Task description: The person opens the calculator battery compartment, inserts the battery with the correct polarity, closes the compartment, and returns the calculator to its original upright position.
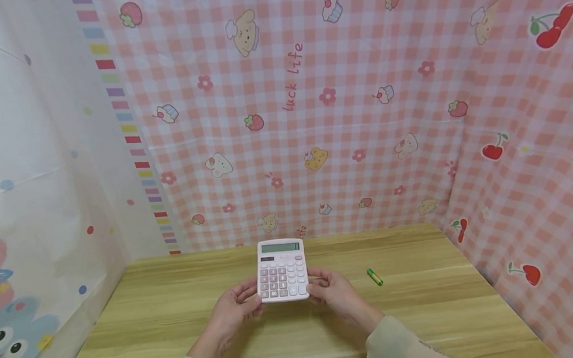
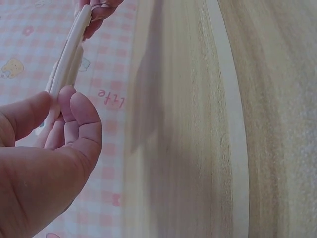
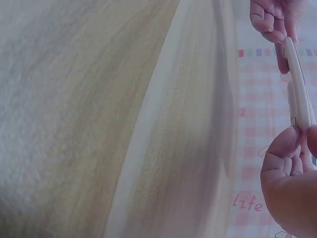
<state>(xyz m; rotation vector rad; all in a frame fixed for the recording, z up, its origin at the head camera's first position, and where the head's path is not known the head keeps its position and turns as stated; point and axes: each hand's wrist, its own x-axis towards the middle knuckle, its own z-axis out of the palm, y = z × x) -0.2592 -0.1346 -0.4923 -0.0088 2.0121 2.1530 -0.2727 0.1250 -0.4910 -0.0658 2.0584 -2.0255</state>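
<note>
A pale pink calculator (image 1: 282, 270) is held up above the wooden table, its keys and lit display facing the head camera. On its left edge, my left hand (image 1: 233, 312) pinches the lower corner between thumb and fingers. My right hand (image 1: 340, 296) grips the opposite lower edge the same way. The left wrist view shows the calculator (image 2: 69, 54) edge-on, with the left thumb on one face and fingers behind it. From the right wrist, the thin side of the calculator (image 3: 298, 84) appears between both hands.
A small green and yellow battery (image 1: 374, 277) lies on the wooden table (image 1: 423, 313), right of the hands. Behind the table hangs a pink checked curtain (image 1: 342, 126) with cartoon prints, and a white patterned sheet (image 1: 44, 161) covers the left side.
</note>
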